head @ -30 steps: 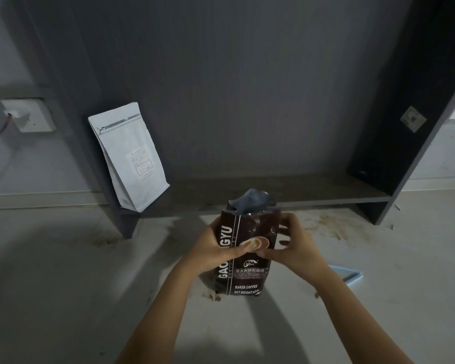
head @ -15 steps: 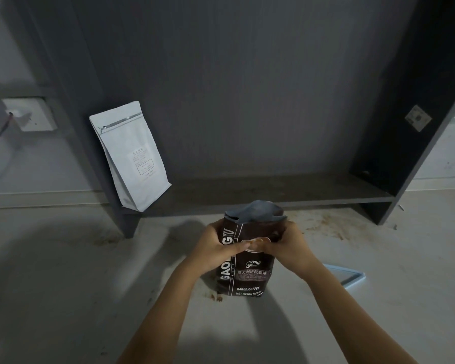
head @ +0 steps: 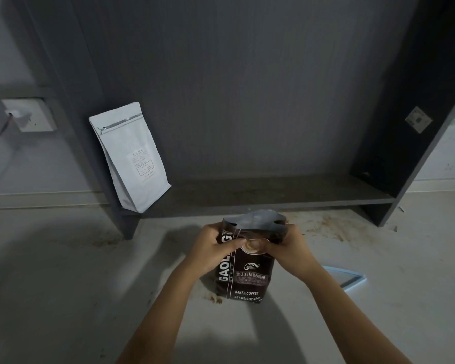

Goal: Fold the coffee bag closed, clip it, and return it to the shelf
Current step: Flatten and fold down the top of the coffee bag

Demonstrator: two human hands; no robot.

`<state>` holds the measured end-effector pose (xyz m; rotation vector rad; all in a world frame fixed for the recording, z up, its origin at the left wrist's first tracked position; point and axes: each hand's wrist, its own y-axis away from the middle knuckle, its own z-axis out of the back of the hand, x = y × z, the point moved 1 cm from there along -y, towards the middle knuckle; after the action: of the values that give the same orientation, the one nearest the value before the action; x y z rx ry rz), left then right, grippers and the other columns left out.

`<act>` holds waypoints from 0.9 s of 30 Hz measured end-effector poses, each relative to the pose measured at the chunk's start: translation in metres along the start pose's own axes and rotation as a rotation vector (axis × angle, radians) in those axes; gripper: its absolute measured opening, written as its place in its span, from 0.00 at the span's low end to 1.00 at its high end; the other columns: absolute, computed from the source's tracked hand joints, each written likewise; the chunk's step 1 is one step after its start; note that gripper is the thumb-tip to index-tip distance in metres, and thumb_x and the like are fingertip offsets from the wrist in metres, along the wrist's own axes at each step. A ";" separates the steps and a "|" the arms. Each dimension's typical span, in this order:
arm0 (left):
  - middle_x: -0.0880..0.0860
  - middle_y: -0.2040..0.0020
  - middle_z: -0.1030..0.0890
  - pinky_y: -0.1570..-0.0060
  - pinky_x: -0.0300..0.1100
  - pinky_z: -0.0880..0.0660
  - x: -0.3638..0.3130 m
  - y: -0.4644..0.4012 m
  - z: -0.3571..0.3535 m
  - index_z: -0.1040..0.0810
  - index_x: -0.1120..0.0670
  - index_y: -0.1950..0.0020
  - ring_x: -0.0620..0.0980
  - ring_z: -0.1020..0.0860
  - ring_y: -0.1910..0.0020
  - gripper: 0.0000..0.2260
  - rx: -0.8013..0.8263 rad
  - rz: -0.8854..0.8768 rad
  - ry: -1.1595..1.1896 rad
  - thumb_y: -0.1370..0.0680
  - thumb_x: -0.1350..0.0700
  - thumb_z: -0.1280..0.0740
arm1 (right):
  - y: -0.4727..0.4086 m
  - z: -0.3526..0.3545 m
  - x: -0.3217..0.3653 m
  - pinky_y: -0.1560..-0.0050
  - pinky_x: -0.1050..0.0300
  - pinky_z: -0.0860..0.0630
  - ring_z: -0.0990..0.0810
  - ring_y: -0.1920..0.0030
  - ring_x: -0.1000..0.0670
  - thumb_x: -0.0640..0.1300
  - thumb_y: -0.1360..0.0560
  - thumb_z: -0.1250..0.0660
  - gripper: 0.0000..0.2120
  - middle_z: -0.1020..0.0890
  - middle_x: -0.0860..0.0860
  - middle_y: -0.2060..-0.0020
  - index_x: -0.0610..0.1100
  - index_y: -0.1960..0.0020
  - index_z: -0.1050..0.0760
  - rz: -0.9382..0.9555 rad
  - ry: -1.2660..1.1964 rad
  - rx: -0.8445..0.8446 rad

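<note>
A dark brown coffee bag (head: 247, 277) stands upright on the pale floor, just in front of the low dark shelf (head: 273, 195). Its top (head: 255, 219) is bent over, showing the silvery inner lining. My left hand (head: 210, 249) grips the bag's upper left edge, thumb across the front. My right hand (head: 289, 248) pinches the upper right corner at the fold. A light blue flat piece (head: 348, 279), possibly the clip, lies on the floor to the right, partly hidden by my right forearm.
A white coffee pouch (head: 132, 156) leans against the shelf's left upright. The shelf's dark right side panel (head: 405, 127) rises at the right. Coffee grounds are scattered on the floor (head: 326, 224) near the shelf foot. A wall socket (head: 28, 114) sits at far left.
Both hands have closed in on the bag's top. The top has been pressed from standing up and crumpled into a flatter fold bent towards me. The bag stays on the floor.
</note>
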<state>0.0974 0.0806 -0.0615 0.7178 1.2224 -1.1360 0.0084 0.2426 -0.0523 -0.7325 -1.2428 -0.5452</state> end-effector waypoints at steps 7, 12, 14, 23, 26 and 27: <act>0.63 0.55 0.15 0.53 0.49 0.20 0.001 0.000 0.001 0.19 0.62 0.53 0.58 0.16 0.55 0.06 -0.066 -0.050 0.053 0.29 0.64 0.28 | 0.000 0.000 -0.003 0.62 0.62 0.20 0.15 0.57 0.48 0.33 0.36 0.26 0.13 0.14 0.53 0.62 0.47 0.56 0.19 0.023 -0.047 -0.073; 0.45 0.63 0.17 0.61 0.30 0.26 0.001 -0.002 0.008 0.18 0.51 0.57 0.36 0.20 0.63 0.12 -0.059 -0.132 -0.043 0.32 0.68 0.28 | -0.004 0.002 -0.002 0.60 0.53 0.20 0.18 0.61 0.45 0.28 0.37 0.28 0.07 0.16 0.38 0.63 0.35 0.61 0.21 0.109 0.059 -0.153; 0.44 0.64 0.16 0.60 0.33 0.23 0.005 -0.001 0.011 0.18 0.51 0.59 0.40 0.18 0.62 0.10 -0.081 -0.094 0.036 0.32 0.67 0.27 | -0.008 0.005 -0.008 0.65 0.53 0.23 0.20 0.66 0.46 0.28 0.38 0.26 0.07 0.18 0.36 0.67 0.31 0.65 0.25 0.086 0.068 -0.227; 0.41 0.63 0.14 0.64 0.31 0.23 0.040 0.016 -0.003 0.19 0.50 0.58 0.41 0.16 0.61 0.14 -0.035 0.165 0.150 0.37 0.63 0.22 | 0.003 -0.005 -0.024 0.58 0.62 0.21 0.16 0.56 0.53 0.43 0.29 0.31 0.05 0.15 0.52 0.60 0.51 0.54 0.23 -0.050 0.050 -0.083; 0.41 0.65 0.14 0.66 0.30 0.24 0.041 0.017 -0.005 0.19 0.49 0.60 0.41 0.16 0.63 0.11 -0.068 0.150 0.118 0.36 0.61 0.22 | 0.013 -0.014 -0.034 0.63 0.73 0.26 0.19 0.59 0.64 0.44 0.33 0.27 0.11 0.18 0.60 0.61 0.56 0.55 0.26 -0.072 0.246 -0.084; 0.40 0.65 0.14 0.66 0.30 0.23 0.041 0.017 -0.005 0.19 0.49 0.61 0.41 0.16 0.63 0.10 -0.058 0.140 0.099 0.36 0.61 0.22 | 0.016 -0.015 -0.037 0.63 0.73 0.25 0.19 0.60 0.64 0.43 0.34 0.26 0.12 0.18 0.60 0.62 0.56 0.56 0.25 -0.079 0.254 -0.111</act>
<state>0.1098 0.0798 -0.1044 0.8107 1.2625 -0.9564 0.0199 0.2411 -0.0936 -0.6849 -1.0136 -0.7532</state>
